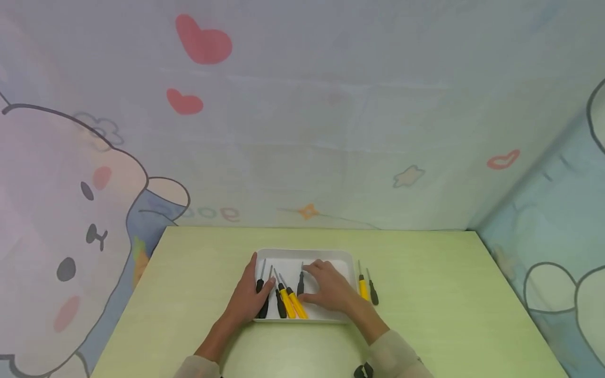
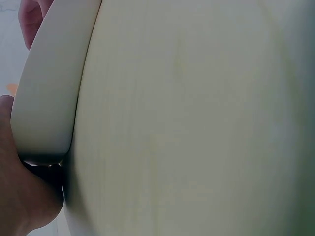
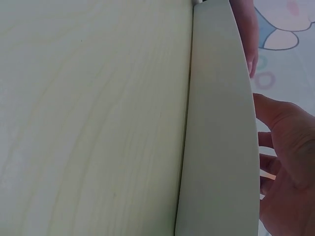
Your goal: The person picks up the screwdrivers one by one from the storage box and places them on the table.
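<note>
A white tray sits on the table with several black-handled and yellow-handled screwdrivers inside, mostly at its left. My left hand grips the tray's left side, fingers along the outside and thumb reaching over the rim above the handles. Over the middle of the tray, my right hand has its thumb and fingers spread apart, beside a dark-handled screwdriver. Its fingertips are near the shaft and its thumb near the handle's end. In the right wrist view the tray wall hides that screwdriver.
Just right of the tray, a yellow screwdriver and a black screwdriver lie on the pale wooden table. A small black object shows by the right sleeve. A printed cloth hangs behind the table.
</note>
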`<state>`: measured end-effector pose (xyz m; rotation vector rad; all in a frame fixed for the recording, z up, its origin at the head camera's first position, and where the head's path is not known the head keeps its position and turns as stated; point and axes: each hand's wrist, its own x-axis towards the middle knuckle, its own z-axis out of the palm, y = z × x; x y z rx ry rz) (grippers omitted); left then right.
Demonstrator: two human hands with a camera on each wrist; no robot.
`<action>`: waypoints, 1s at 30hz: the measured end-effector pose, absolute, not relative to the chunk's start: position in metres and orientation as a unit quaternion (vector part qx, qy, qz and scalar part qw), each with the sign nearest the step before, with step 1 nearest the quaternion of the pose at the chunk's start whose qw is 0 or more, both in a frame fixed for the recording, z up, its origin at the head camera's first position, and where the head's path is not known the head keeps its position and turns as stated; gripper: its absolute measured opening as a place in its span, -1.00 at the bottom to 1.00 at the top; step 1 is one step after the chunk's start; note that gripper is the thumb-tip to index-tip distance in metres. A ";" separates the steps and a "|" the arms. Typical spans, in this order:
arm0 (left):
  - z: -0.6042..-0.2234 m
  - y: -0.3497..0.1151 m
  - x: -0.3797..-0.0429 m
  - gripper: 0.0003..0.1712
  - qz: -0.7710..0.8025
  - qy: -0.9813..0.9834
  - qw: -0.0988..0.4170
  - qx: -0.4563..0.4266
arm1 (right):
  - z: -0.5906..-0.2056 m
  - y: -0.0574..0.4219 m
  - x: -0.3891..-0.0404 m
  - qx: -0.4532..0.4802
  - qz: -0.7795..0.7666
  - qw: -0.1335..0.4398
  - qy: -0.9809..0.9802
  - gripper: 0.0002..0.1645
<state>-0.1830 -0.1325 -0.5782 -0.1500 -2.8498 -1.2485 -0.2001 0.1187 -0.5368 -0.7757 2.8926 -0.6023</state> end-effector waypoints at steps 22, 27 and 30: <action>-0.580 -0.133 -0.185 0.04 -0.403 -0.914 0.010 -0.049 | -0.536 0.100 -0.208 -0.251 -0.158 0.057 0.953 -0.24; -0.578 -0.133 -0.184 0.04 -0.405 -0.913 0.009 -0.047 | -0.532 0.099 -0.211 -0.259 -0.151 0.074 0.951 -0.30; -0.579 -0.133 -0.184 0.04 -0.406 -0.913 0.008 -0.047 | -0.530 0.099 -0.213 -0.262 -0.152 0.090 0.949 -0.33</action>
